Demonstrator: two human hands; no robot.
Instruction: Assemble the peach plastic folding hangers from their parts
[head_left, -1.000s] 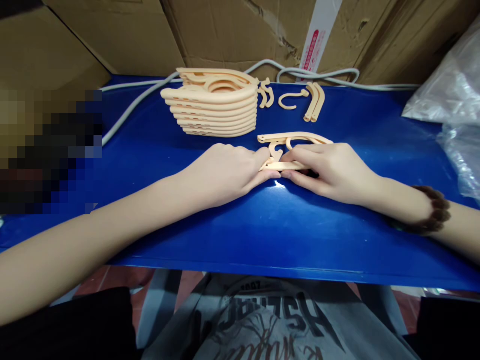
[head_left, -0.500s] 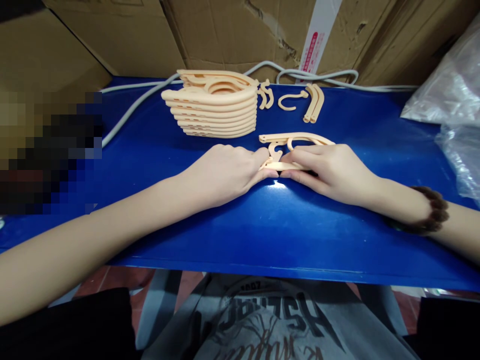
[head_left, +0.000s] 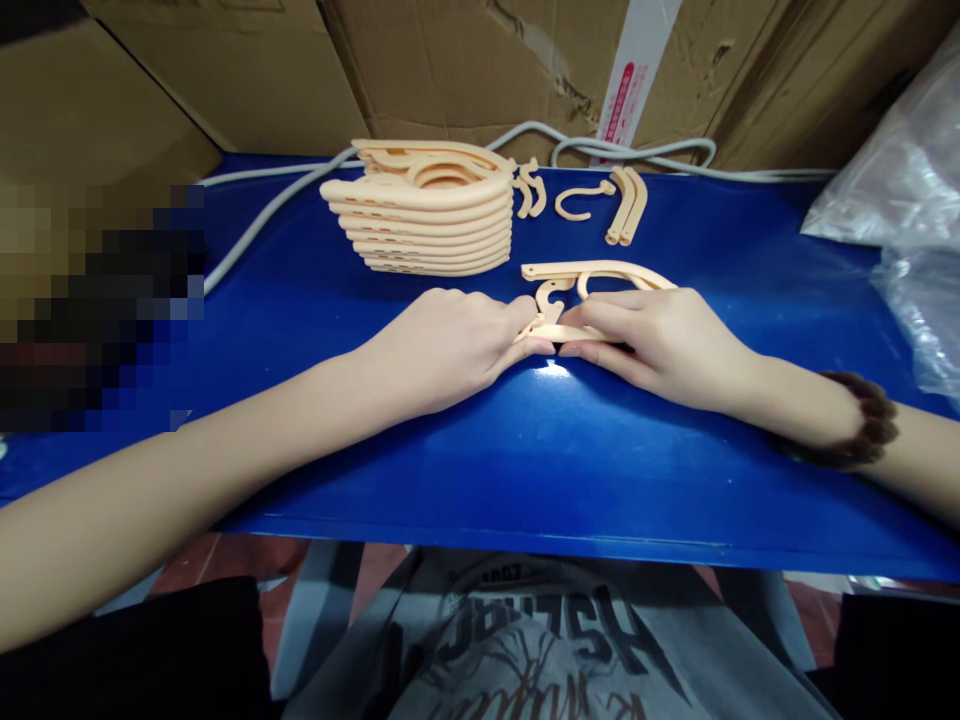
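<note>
My left hand [head_left: 457, 345] is closed, its thumb and index finger pinching one end of a cream plastic folding hanger [head_left: 557, 334] low over the table. Facing it, my right hand [head_left: 652, 335] grips the same hanger's arm between thumb and fingers. The fingertips of both hands nearly meet, and much of the held piece is hidden under them. Just beyond the fingers lie a curved hanger arm [head_left: 592, 268] and a small curved piece [head_left: 549, 297]; whether these join the held part I cannot tell.
Behind my left hand stands a stack of folded hangers [head_left: 435, 225]. Small curved pieces [head_left: 531, 190], a hook [head_left: 574, 205] and a pair of hanger arms [head_left: 628, 207] lie right of it. A grey cable [head_left: 285, 215], cardboard [head_left: 450, 70] and clear plastic bags [head_left: 892, 150] border the blue table [head_left: 525, 470].
The curved hanger arm beyond my fingers has shifted slightly to the right. Both hands keep nearly the same place and the same pinch.
</note>
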